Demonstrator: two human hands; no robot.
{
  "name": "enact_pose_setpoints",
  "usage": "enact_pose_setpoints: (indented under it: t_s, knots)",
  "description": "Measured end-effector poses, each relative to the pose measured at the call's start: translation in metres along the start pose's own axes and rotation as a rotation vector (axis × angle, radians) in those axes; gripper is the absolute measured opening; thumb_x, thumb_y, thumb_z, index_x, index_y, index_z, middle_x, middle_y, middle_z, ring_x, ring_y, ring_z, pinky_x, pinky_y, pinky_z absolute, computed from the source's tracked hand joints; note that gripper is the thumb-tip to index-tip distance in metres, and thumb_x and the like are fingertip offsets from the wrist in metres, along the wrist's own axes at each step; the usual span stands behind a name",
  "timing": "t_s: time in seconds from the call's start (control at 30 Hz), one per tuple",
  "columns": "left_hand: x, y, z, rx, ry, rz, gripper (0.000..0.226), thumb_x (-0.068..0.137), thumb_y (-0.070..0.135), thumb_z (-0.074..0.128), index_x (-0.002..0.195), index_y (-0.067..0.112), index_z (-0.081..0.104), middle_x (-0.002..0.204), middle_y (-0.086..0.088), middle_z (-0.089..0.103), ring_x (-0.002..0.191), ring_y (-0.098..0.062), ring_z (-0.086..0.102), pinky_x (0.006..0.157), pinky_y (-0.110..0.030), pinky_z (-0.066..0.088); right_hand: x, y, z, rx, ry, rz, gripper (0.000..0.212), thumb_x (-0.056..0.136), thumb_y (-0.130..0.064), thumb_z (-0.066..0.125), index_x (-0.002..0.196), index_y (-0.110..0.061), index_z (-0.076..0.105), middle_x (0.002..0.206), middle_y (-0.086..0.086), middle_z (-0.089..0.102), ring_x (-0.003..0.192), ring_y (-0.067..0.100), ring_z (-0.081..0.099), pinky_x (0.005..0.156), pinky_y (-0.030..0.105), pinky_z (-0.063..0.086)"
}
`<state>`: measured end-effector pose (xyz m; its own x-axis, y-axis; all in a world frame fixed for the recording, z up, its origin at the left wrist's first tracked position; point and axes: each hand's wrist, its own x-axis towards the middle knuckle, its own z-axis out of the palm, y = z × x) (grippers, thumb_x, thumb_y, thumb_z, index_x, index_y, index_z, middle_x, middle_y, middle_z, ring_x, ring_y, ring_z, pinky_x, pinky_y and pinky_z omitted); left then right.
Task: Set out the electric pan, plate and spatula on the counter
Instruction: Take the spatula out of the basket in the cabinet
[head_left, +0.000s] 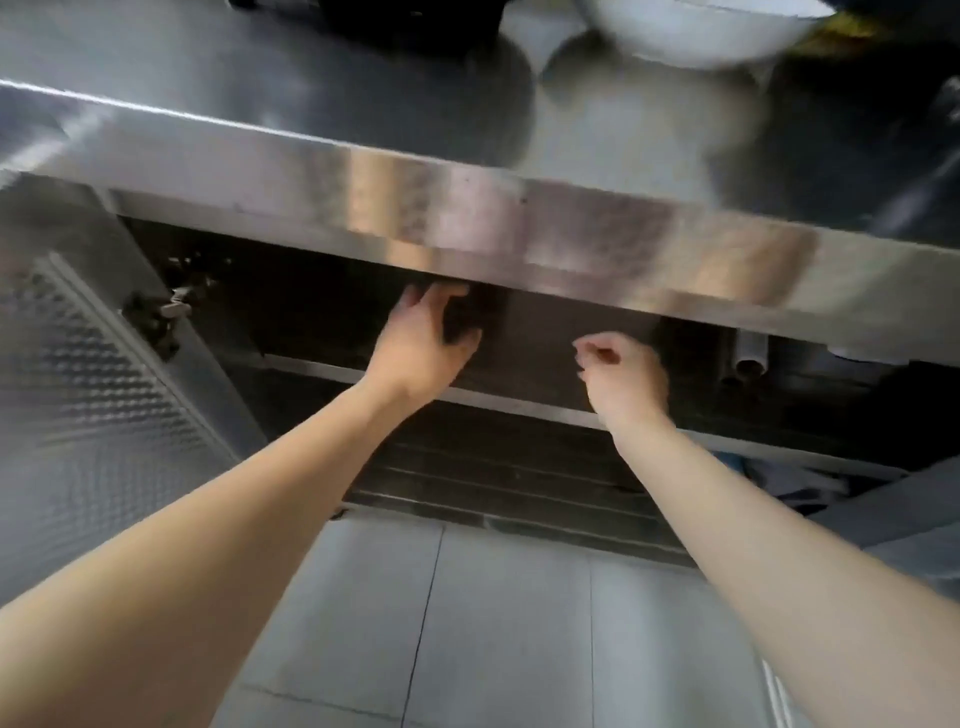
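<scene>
Both of my arms reach into the dark open cabinet under the steel counter (467, 208). My left hand (423, 345) is just under the counter's front lip, fingers and thumb curved around a dark blurred shape (467, 319); I cannot tell what it is or whether the hand grips it. My right hand (623, 371) hovers a little to the right over the cabinet shelf edge (498, 402), fingers curled in with nothing in them. A white rounded dish (701, 36) stands on the counter at the far right. No pan or spatula can be made out.
The cabinet door (78, 395), embossed metal with a hinge (156, 317), hangs open at the left. A dark object (410, 21) sits at the counter's back and another (857, 119) at the right. A pipe end (748, 353) shows under the counter. Grey floor tiles (493, 623) lie below.
</scene>
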<state>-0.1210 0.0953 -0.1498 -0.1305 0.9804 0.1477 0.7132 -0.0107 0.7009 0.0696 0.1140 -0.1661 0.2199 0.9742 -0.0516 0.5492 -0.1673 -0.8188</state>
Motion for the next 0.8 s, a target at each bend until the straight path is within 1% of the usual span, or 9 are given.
enact_pose_setpoints:
  t_s: [0.13, 0.23, 0.3, 0.37, 0.47, 0.6, 0.7, 0.73, 0.8]
  knots:
    - [0.042, -0.015, 0.040, -0.003, 0.159, 0.139, 0.049, 0.087, 0.030, 0.063, 0.134, 0.026, 0.047, 0.140, -0.004, 0.044, 0.124, -0.022, 0.047, 0.097, -0.030, 0.040, 0.053, 0.031, 0.000, -0.002, 0.160, -0.138, 0.013, 0.092, -0.020, 0.059, 0.092, -0.029, 0.067, 0.104, -0.002, 0.071, 0.096, 0.016, 0.067, 0.089, 0.033, 0.054]
    - [0.071, -0.025, 0.061, -0.070, 0.210, 0.211, 0.048, 0.088, 0.032, 0.063, 0.133, 0.026, 0.048, 0.139, -0.002, 0.046, 0.125, -0.018, 0.047, 0.096, -0.024, 0.039, 0.072, 0.047, -0.006, -0.017, 0.286, -0.264, 0.014, 0.089, -0.016, 0.059, 0.091, -0.027, 0.069, 0.096, -0.004, 0.070, 0.089, 0.010, 0.063, 0.080, 0.023, 0.047]
    - [0.086, -0.030, 0.070, -0.116, 0.234, 0.225, 0.048, 0.088, 0.035, 0.062, 0.132, 0.027, 0.047, 0.137, -0.001, 0.047, 0.123, -0.016, 0.047, 0.090, -0.021, 0.037, 0.078, 0.054, -0.008, 0.009, 0.302, -0.324, 0.017, 0.088, -0.014, 0.059, 0.089, -0.028, 0.069, 0.092, -0.008, 0.068, 0.087, 0.007, 0.062, 0.075, 0.019, 0.043]
    - [0.097, -0.033, 0.080, -0.137, 0.255, 0.245, 0.051, 0.087, 0.036, 0.063, 0.135, 0.028, 0.045, 0.139, -0.001, 0.045, 0.124, -0.016, 0.046, 0.089, -0.021, 0.034, 0.084, 0.059, -0.008, 0.034, 0.295, -0.345, 0.019, 0.087, -0.013, 0.058, 0.091, -0.028, 0.070, 0.093, -0.008, 0.068, 0.090, 0.008, 0.063, 0.073, 0.017, 0.043]
    - [0.109, -0.034, 0.093, -0.151, 0.245, 0.286, 0.060, 0.086, 0.036, 0.064, 0.140, 0.028, 0.038, 0.144, -0.001, 0.041, 0.128, -0.017, 0.042, 0.095, -0.024, 0.034, 0.100, 0.055, -0.012, -0.027, 0.342, -0.359, 0.026, 0.086, -0.012, 0.057, 0.102, -0.027, 0.069, 0.112, -0.006, 0.068, 0.101, 0.015, 0.063, 0.076, 0.019, 0.044]
    - [0.126, -0.028, 0.097, -0.142, 0.255, 0.311, 0.068, 0.085, 0.034, 0.066, 0.144, 0.028, 0.033, 0.147, -0.002, 0.036, 0.129, -0.017, 0.041, 0.097, -0.024, 0.032, 0.129, 0.032, -0.027, -0.188, 0.415, -0.436, 0.037, 0.084, -0.012, 0.057, 0.117, -0.029, 0.061, 0.135, -0.002, 0.055, 0.108, 0.018, 0.060, 0.073, 0.016, 0.037]
    - [0.133, -0.023, 0.093, -0.147, 0.256, 0.320, 0.071, 0.084, 0.034, 0.067, 0.145, 0.027, 0.031, 0.148, -0.003, 0.034, 0.130, -0.018, 0.041, 0.097, -0.024, 0.033, 0.146, 0.014, -0.028, -0.347, 0.343, -0.479, 0.055, 0.085, -0.013, 0.058, 0.138, -0.023, 0.046, 0.148, 0.003, 0.041, 0.125, 0.022, 0.050, 0.090, 0.023, 0.040]
    - [0.134, -0.022, 0.092, -0.136, 0.256, 0.327, 0.072, 0.084, 0.034, 0.067, 0.145, 0.027, 0.030, 0.149, -0.003, 0.033, 0.130, -0.018, 0.040, 0.098, -0.024, 0.033, 0.150, 0.008, -0.026, -0.368, 0.301, -0.472, 0.061, 0.085, -0.013, 0.057, 0.143, -0.022, 0.040, 0.151, 0.004, 0.037, 0.126, 0.023, 0.049, 0.092, 0.025, 0.041]
    - [0.133, -0.023, 0.088, -0.090, 0.253, 0.357, 0.072, 0.084, 0.034, 0.066, 0.146, 0.028, 0.029, 0.149, -0.002, 0.033, 0.131, -0.017, 0.039, 0.098, -0.024, 0.032, 0.158, -0.001, -0.019, -0.408, 0.199, -0.453, 0.067, 0.086, -0.013, 0.055, 0.148, -0.021, 0.030, 0.152, 0.005, 0.033, 0.126, 0.025, 0.049, 0.086, 0.024, 0.040]
